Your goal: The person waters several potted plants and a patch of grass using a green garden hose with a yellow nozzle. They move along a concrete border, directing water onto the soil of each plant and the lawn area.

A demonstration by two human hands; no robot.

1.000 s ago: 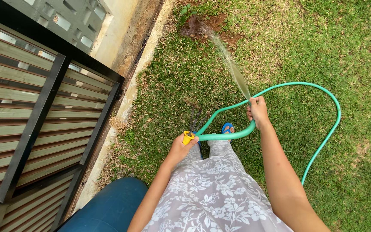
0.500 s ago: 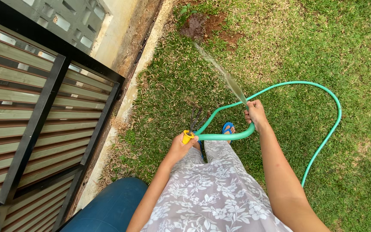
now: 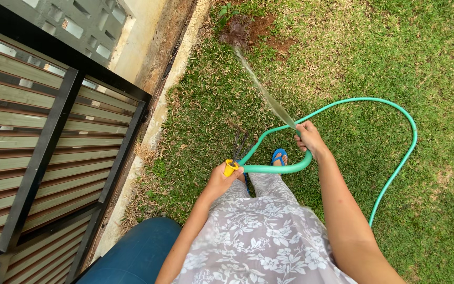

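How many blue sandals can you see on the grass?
1. A blue sandal peeks out just past the flowered skirt, inside the loop of the green hose near the right hand. Another may be hidden under the skirt.

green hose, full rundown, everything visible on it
The green hose is a thin, smooth tube, rubber or plastic by its look. From the lower right it sweeps in one wide loop over the grass, curls back past the blue sandal and rises into the right hand, which grips its end. A water jet shoots from there toward the bare soil patch. The left hand, touching the lower curl, holds a yellow-handled tool.
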